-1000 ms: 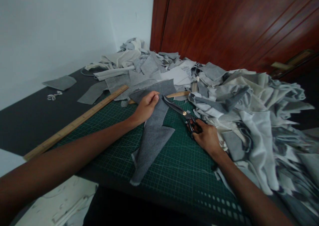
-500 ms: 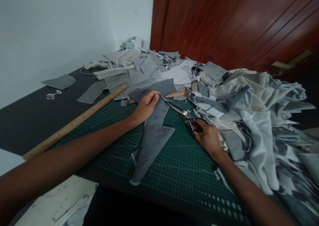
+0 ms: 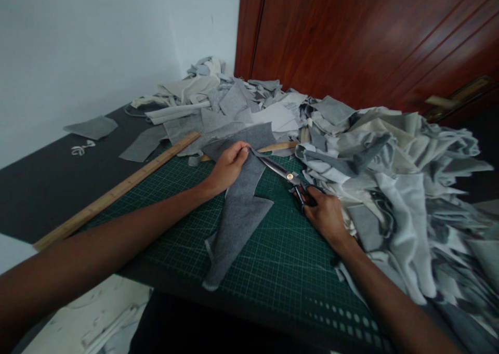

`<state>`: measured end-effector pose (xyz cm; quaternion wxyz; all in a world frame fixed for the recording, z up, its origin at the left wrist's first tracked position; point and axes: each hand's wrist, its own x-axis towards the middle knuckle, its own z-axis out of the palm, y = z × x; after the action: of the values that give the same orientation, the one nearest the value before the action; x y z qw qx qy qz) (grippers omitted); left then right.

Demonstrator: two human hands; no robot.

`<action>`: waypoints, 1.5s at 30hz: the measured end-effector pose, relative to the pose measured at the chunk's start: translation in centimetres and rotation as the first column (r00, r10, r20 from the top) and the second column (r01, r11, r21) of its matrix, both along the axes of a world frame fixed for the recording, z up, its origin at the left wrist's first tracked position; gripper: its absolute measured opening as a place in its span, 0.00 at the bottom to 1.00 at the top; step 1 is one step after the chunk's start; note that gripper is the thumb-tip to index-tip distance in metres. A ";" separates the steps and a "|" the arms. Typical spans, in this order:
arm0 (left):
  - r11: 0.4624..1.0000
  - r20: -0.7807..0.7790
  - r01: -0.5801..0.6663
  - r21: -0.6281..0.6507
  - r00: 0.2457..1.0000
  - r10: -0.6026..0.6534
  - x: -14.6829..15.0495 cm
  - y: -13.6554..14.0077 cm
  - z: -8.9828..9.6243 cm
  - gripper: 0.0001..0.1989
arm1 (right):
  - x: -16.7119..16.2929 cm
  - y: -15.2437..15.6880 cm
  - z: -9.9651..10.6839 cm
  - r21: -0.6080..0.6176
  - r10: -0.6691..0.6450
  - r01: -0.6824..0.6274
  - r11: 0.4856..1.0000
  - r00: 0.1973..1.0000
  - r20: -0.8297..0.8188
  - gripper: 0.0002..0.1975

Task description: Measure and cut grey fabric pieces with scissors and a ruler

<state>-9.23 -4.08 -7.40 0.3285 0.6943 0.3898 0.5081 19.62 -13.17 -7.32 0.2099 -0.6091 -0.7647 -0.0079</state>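
Observation:
My left hand [image 3: 233,162] pinches the edge of a dark grey piece of fabric [image 3: 244,213], whose long tapering part hangs down over the green cutting mat [image 3: 288,260]. In my right hand [image 3: 325,213] is a pair of scissors [image 3: 289,176] with black handles and a brass-coloured pivot. Their blades point up and left to the fabric edge by my left fingertips, and the blades look nearly together. The tips are partly covered by a narrow strip of the fabric.
A long wooden ruler [image 3: 120,187] lies slantwise at the left. Fabric scraps [image 3: 234,99] are heaped along the back, and a larger pile of grey and cream cloth [image 3: 405,203] covers the right side. Behind stand a white wall [image 3: 97,42] and a reddish wooden door [image 3: 351,37].
Almost nothing differs. Both hands, the fabric and the scissors keep their places; the view has shifted very slightly.

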 end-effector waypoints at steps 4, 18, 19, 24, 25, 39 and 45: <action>1.000 0.012 0.002 0.014 1.000 -0.002 0.0 0.0 -0.1 0.14 | 0.0 0.0 0.0 -0.002 0.010 -0.010 1.000 1.000 -0.014 0.09; 0.998 -0.057 0.027 0.050 0.998 -0.024 0.1 -0.1 0.1 0.13 | -0.5 0.0 0.1 -0.002 -0.002 0.002 1.000 0.999 -0.050 0.04; 0.998 -0.067 0.037 0.051 0.997 -0.034 0.1 -0.2 0.1 0.13 | -0.4 0.0 0.1 -0.007 -0.005 0.005 1.000 0.999 -0.051 0.05; 0.994 -0.091 0.077 0.078 0.993 -0.070 0.2 -0.3 0.3 0.12 | -0.3 0.0 -0.1 -0.026 -0.020 0.019 0.999 0.999 -0.049 0.03; 0.994 -0.095 0.079 0.082 0.993 -0.071 0.2 -0.4 0.3 0.11 | -0.3 0.0 -0.1 -0.026 -0.020 0.019 0.999 0.999 -0.048 0.03; 0.995 -0.146 0.058 0.079 0.988 -0.046 0.1 -0.3 0.2 0.11 | -0.1 -0.1 -0.1 -0.011 0.017 -0.018 1.000 1.000 -0.020 0.06; 0.995 -0.140 0.058 0.080 0.989 -0.046 0.2 -0.3 0.1 0.12 | -0.2 -0.1 0.1 -0.023 0.007 -0.008 1.000 1.000 -0.008 0.08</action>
<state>-9.08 -4.35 -7.29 0.2847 0.7508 0.3716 0.4660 19.46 -13.28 -7.22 0.2061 -0.6086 -0.7662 0.0040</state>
